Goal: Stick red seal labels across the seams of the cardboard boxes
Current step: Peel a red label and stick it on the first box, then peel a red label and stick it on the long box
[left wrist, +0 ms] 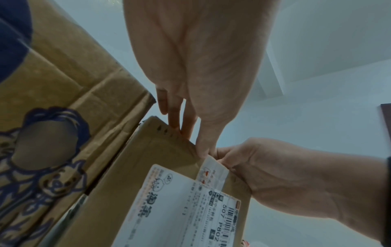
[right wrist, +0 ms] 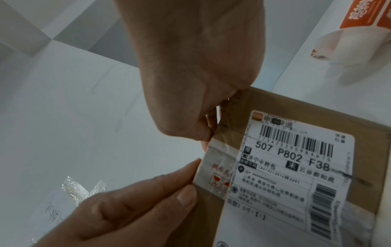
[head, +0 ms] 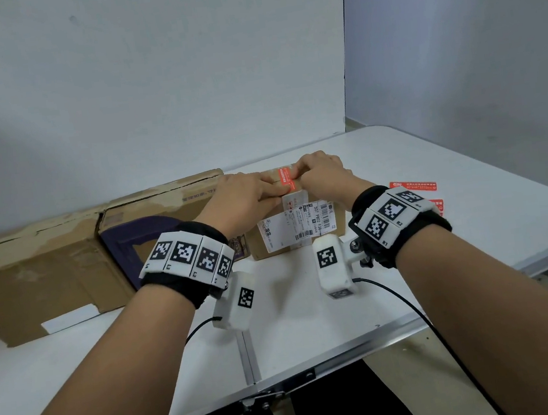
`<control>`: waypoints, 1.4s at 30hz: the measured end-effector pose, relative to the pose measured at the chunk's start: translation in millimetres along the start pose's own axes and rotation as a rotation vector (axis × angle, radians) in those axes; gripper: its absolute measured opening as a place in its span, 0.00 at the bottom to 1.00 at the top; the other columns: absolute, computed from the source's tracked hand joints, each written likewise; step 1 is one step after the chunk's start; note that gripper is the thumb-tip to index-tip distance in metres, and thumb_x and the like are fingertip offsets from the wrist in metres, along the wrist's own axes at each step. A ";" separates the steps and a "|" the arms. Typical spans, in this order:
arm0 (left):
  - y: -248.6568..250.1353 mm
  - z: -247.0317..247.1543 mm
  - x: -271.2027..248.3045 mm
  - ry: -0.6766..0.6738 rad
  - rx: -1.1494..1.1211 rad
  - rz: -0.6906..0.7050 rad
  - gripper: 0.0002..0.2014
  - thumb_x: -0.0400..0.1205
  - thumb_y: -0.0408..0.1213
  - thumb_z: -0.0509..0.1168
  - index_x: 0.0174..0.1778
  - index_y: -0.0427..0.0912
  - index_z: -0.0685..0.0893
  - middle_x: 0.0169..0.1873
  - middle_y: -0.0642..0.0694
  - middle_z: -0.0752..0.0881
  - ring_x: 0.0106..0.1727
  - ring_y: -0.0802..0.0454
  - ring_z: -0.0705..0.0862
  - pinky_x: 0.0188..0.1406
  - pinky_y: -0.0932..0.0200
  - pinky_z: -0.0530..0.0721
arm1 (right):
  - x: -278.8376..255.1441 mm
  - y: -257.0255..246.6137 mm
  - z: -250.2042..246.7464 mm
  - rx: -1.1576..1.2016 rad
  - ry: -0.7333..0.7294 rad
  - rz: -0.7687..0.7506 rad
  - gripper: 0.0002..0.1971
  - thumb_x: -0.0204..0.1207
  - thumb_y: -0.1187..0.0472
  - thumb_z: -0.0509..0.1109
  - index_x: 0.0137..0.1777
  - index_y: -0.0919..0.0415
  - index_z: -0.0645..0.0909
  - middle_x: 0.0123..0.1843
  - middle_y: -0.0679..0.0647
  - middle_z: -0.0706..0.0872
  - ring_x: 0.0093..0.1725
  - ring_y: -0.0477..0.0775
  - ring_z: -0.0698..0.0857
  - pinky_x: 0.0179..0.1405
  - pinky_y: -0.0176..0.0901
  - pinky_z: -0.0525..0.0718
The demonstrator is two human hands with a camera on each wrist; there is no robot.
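Observation:
A small cardboard box [head: 334, 231] with white shipping labels stands on the table [head: 461, 253]. A red seal label [head: 286, 175] lies across its top seam. My left hand [head: 274, 189] presses straight fingers on the label's near end at the box's top front edge [left wrist: 169, 143]. My right hand [head: 303, 177] has its fingers curled over the top edge beside the label, its thumb against the front face [right wrist: 275, 103]. The left wrist view shows the right hand [left wrist: 275, 175] clamping that edge. The label's part under the fingers is hidden.
A large worn cardboard box [head: 49, 269] with blue print lies to the left, close against the small one. Two sheets of red labels [head: 413, 186] lie on the table to the right. The table's front edge [head: 320, 370] is near my forearms.

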State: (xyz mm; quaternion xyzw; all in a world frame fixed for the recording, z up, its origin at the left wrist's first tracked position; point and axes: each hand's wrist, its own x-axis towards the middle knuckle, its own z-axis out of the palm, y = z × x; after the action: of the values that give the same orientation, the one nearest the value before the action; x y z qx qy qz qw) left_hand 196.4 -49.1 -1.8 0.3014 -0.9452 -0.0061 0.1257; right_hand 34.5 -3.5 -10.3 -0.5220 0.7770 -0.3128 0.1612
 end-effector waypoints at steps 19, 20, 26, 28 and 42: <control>5.4 -3.5 12.8 0.256 -0.111 -0.074 0.07 0.77 0.49 0.67 0.48 0.55 0.87 0.61 0.58 0.82 0.69 0.50 0.68 0.60 0.52 0.61 | -3.7 16.3 -17.7 0.507 -0.068 -0.161 0.12 0.79 0.69 0.61 0.55 0.59 0.84 0.47 0.51 0.85 0.44 0.47 0.82 0.45 0.36 0.81; 7.9 -5.2 15.9 0.268 -0.110 -0.053 0.08 0.78 0.48 0.66 0.49 0.56 0.87 0.63 0.58 0.81 0.70 0.50 0.67 0.61 0.51 0.62 | -4.6 17.9 -21.7 0.522 -0.044 -0.180 0.12 0.79 0.68 0.62 0.54 0.57 0.84 0.53 0.51 0.84 0.51 0.47 0.83 0.52 0.37 0.80; 36.3 -6.2 37.7 0.316 -0.139 0.124 0.09 0.81 0.41 0.63 0.50 0.52 0.88 0.64 0.56 0.81 0.72 0.49 0.67 0.67 0.47 0.63 | 5.5 69.4 -57.0 0.636 0.349 0.021 0.17 0.75 0.73 0.60 0.43 0.50 0.84 0.58 0.49 0.86 0.58 0.49 0.82 0.48 0.35 0.76; 49.0 -1.3 47.7 0.285 -0.128 0.190 0.09 0.81 0.40 0.63 0.50 0.51 0.89 0.64 0.56 0.82 0.72 0.48 0.68 0.67 0.46 0.63 | 7.7 103.7 -68.9 0.614 0.419 0.189 0.16 0.73 0.72 0.60 0.43 0.51 0.84 0.53 0.52 0.86 0.55 0.53 0.82 0.49 0.39 0.76; 120.4 37.6 100.5 0.068 -0.135 0.389 0.11 0.82 0.38 0.61 0.53 0.51 0.87 0.64 0.52 0.82 0.70 0.48 0.72 0.68 0.45 0.70 | -19.7 191.0 -88.5 0.245 0.295 0.543 0.09 0.75 0.62 0.63 0.44 0.67 0.81 0.41 0.61 0.86 0.40 0.61 0.82 0.39 0.44 0.78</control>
State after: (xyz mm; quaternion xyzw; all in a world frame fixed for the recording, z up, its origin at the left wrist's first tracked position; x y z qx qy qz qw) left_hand 39.8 -10.4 -4.1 0.1043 -0.9782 -0.0351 0.1763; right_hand -144.3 92.2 -70.2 -0.2216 0.8593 -0.4218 0.1861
